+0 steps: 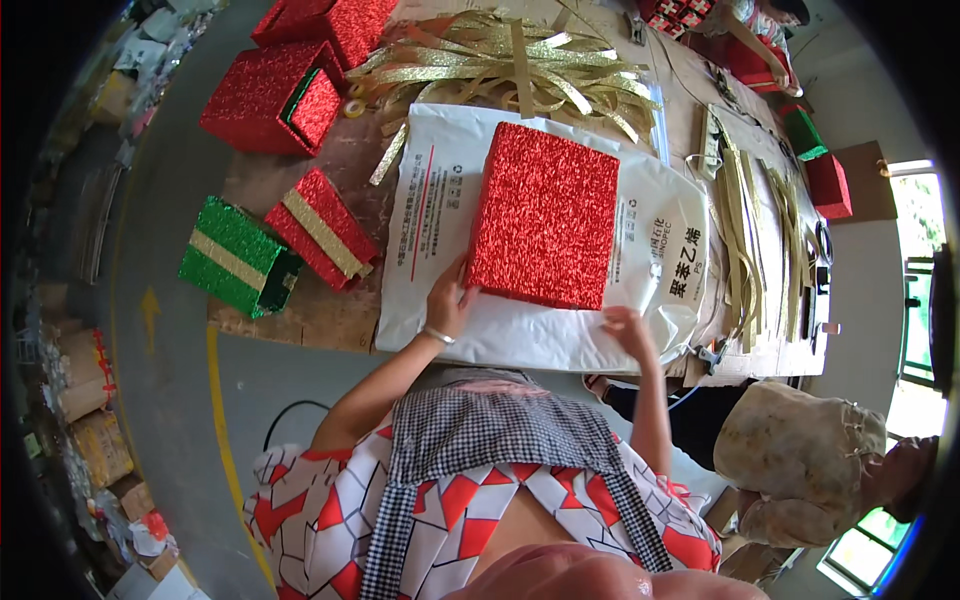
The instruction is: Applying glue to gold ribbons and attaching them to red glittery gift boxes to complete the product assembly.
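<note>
A large red tinsel-covered box (545,215) lies in front of me on a flattened white plastic sack (420,300). My left hand (450,300), with a bracelet at the wrist, grips the box at its near left corner; some of its fingers are hidden against the box's side. At the near right corner, my right hand (628,332) has its fingers curled together against the box's edge. Left of the sack lie a small red box (318,215) with a gold band and a small green box (240,258), also gold-banded, its end uncovered.
Bigger red boxes (262,100) stand at the far left of the table (300,325). Gold glitter strips (480,65) are heaped beyond the sack, and more gold strips (745,240) hang along the right. A co-worker (800,460) is at the right; another person's hand (780,72) shows far right.
</note>
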A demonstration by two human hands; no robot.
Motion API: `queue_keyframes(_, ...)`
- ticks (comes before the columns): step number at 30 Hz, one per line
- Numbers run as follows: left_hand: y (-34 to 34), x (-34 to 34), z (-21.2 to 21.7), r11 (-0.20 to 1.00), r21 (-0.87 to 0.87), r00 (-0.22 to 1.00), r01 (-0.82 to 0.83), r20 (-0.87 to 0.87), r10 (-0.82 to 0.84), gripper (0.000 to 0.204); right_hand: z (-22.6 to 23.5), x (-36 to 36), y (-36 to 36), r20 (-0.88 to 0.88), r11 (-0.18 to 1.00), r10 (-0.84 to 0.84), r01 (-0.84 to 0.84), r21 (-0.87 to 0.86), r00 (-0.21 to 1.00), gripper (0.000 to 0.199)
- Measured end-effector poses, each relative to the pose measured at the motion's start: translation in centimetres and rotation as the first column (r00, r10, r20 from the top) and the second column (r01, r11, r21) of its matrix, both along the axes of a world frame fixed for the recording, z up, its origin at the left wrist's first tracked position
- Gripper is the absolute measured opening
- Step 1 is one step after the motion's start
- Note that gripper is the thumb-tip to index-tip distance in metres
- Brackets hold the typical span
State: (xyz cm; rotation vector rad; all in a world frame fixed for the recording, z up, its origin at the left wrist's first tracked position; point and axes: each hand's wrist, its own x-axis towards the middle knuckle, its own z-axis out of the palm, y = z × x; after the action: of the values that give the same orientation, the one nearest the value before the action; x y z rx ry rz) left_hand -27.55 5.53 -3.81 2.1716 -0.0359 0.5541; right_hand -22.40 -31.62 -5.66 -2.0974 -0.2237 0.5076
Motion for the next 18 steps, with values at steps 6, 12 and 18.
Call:
queue_keyframes(6,1.2,-2.0,-1.0,0.982,0.103,0.951,0.159,-0.283,-0.124,0.059,14.3,19.0,4.0,0.351,0.873,-0.379,0.205,0.443,0.856,0.026)
queue_keyframes(12,0.8,-2.5,-4.6,0.998,-0.011,0.897,0.065,-0.437,-0.063,0.054,4.7,41.1,21.1,0.330,0.921,0.385,-0.380,-0.083,0.862,0.026)
queue_keyframes(18,1.0,-2.5,-2.1,0.997,-0.072,0.830,-0.039,-0.557,-0.008,0.055,4.9,42.7,25.5,0.182,0.937,0.312,-0.333,0.102,0.933,0.021)
